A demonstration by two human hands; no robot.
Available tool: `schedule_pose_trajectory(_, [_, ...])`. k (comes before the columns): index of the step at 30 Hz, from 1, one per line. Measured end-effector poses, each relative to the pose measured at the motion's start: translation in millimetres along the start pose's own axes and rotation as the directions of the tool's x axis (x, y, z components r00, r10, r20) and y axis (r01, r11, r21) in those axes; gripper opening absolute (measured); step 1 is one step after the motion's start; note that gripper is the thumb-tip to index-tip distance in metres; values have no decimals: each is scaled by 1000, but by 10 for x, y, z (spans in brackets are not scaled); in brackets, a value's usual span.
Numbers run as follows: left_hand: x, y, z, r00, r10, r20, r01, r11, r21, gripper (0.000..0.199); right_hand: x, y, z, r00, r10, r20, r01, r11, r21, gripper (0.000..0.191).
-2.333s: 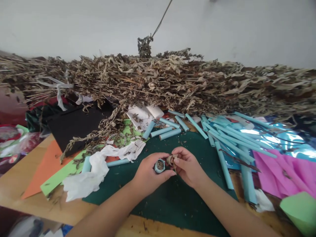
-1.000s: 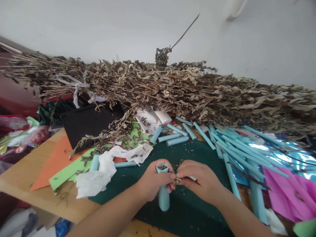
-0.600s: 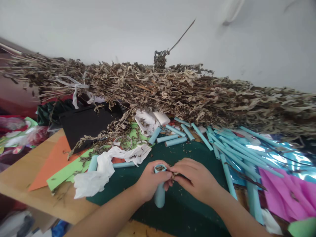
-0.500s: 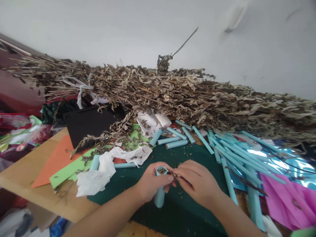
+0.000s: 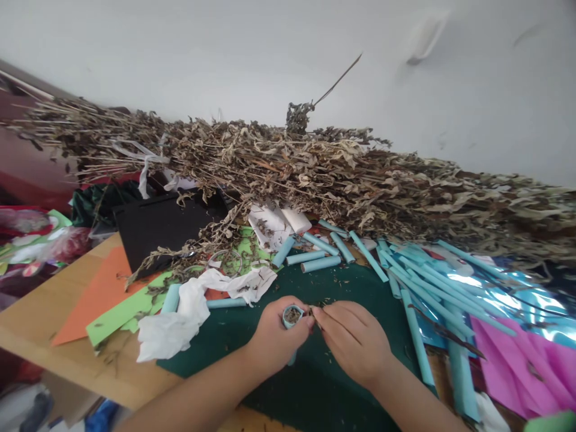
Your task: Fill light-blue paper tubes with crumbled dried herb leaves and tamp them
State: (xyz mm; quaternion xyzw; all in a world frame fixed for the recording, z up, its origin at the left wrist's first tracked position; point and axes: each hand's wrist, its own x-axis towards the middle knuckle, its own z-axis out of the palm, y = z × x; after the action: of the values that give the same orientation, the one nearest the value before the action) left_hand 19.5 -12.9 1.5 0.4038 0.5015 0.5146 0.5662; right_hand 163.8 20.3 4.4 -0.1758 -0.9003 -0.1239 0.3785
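My left hand (image 5: pixel 278 333) is wrapped round a light-blue paper tube (image 5: pixel 292 315), whose open top shows crumbled dried leaves inside. The tube's lower end peeks out below my fingers. Just right of it, my right hand (image 5: pixel 355 342) pinches a small bit of dried leaf (image 5: pixel 311 311) between thumb and fingertips, close to my left fingertips. Both hands are over a dark green mat (image 5: pixel 333 393) strewn with leaf crumbs.
A long bundle of dried plants (image 5: pixel 288 162) lies along the wall. Many thin blue tubes (image 5: pixel 432 282) are piled at the right beside pink paper (image 5: pixel 517 360). Crumpled white tissue (image 5: pixel 173 327), green strips (image 5: pixel 121 312) and a black panel (image 5: pixel 168 225) are at the left.
The tube in my left hand has tilted, with less of its lower end showing. My right hand has turned slightly, its fingertips nearer the tube's mouth.
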Motion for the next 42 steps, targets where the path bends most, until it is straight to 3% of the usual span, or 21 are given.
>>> schedule_pose_trajectory(4, [21,-7,-24,999,-2,-48,2,1000,-13,12,33,-17,3,995,75,59,-81,992,95,22])
schedule_pose_trajectory(8, [30,13,-21,997,-13,-80,5,996,-94,13,67,11,-35,968,187,169,-235,913,335,23])
schedule_pose_trajectory(11, [26,22,-16,998,-12,-59,5,994,-113,13,82,26,-40,928,294,227,-368,811,454,18])
schedule_pose_trajectory(14, [16,25,-22,1000,-5,-16,3,995,-95,13,95,20,-18,860,432,272,-509,694,508,13])
schedule_pose_trajectory(17, [11,24,-38,999,34,25,-33,999,-24,10,107,10,3,824,474,310,-564,634,529,16])
schedule_pose_trajectory(22, [25,20,-52,998,39,56,-41,998,41,7,105,25,-1,871,415,262,-490,715,498,10])
schedule_pose_trajectory(26, [37,8,-60,992,-58,116,66,995,-71,11,89,45,-23,906,368,207,-422,812,403,10])
schedule_pose_trajectory(31, [42,-14,-62,984,-58,166,87,981,-173,27,90,29,-35,934,322,155,-355,884,304,15])
schedule_pose_trajectory(37, [44,26,-18,989,-107,100,118,987,-106,29,83,-17,-34,938,310,154,-340,912,231,16])
schedule_pose_trajectory(42, [44,29,-18,991,-88,100,101,986,-133,24,87,-48,-74,915,365,174,-402,867,295,13])
